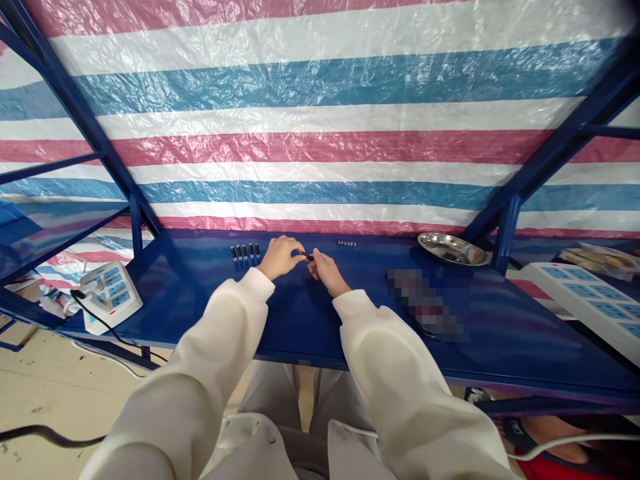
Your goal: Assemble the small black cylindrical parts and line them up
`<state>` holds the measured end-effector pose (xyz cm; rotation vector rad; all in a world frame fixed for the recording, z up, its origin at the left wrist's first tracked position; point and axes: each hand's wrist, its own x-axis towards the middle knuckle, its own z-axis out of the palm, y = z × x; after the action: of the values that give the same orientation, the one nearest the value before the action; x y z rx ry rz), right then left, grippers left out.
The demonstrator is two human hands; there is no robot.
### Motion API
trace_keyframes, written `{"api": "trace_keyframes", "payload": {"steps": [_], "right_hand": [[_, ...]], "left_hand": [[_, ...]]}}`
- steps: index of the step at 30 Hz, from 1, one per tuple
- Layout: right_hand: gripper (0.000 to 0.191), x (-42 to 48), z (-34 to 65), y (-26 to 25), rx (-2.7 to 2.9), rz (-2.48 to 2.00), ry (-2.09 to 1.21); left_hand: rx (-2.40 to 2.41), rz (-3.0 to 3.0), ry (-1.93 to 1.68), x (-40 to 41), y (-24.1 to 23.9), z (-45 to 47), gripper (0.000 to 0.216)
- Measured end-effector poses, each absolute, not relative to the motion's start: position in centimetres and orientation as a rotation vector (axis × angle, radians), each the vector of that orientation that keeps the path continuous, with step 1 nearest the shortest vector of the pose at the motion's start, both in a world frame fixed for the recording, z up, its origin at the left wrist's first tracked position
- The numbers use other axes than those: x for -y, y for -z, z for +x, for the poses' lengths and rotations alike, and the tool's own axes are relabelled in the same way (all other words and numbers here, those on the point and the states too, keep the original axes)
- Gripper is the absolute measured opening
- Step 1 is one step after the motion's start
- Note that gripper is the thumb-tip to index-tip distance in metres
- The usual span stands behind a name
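My left hand (pixel 280 257) and my right hand (pixel 326 271) meet above the blue table (pixel 305 327). Between their fingertips is a small, dark, thin rod-like piece (pixel 305 255), gripped from both sides. Its exact kind is too small to make out. Just left of my left hand, several short black cylinders (pixel 245 252) with lighter ends are lined up in a row. Beyond my right hand, several tiny shiny metal pieces (pixel 347 245) form another row near the table's back edge.
A shiny oval metal dish (pixel 425 241) stands at the back right. Nearer lies a blurred-out dark item (pixel 425 303). White power strips (pixel 113 297) with blue sockets are at both sides. Blue frame posts (pixel 507 230) rise before a striped plastic sheet (pixel 320 147).
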<state>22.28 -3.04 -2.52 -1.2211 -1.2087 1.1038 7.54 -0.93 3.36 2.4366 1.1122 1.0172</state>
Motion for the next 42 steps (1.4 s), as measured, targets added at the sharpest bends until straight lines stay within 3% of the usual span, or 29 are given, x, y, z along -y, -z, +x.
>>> {"api": "trace_keyframes", "payload": {"steps": [8, 12, 15, 31, 42], "right_hand": [[0.054, 2.9, 22.6, 3.3, 1.361, -1.252, -0.995], [0.051, 3.1, 22.6, 3.0, 1.409, -1.269, -0.969], [0.049, 3.2, 22.7, 2.9, 1.425, -1.276, -0.952], [0.043, 3.4, 22.7, 2.4, 1.451, -1.299, -0.941], [0.045, 3.1, 22.8, 2.8, 1.471, -1.281, -0.909]], "left_hand": [[-1.390, 2.637, -0.620, -4.5, -6.9, 3.1, 0.022], [-1.649, 2.729, -0.201, -4.7, -6.8, 2.1, 0.007], [-1.718, 2.781, -0.004, -4.6, -6.6, 1.7, 0.008], [-1.739, 2.809, 0.052, -4.7, -6.3, 1.8, 0.020], [-1.715, 2.810, 0.057, -4.9, -6.2, 1.6, 0.016]]}}
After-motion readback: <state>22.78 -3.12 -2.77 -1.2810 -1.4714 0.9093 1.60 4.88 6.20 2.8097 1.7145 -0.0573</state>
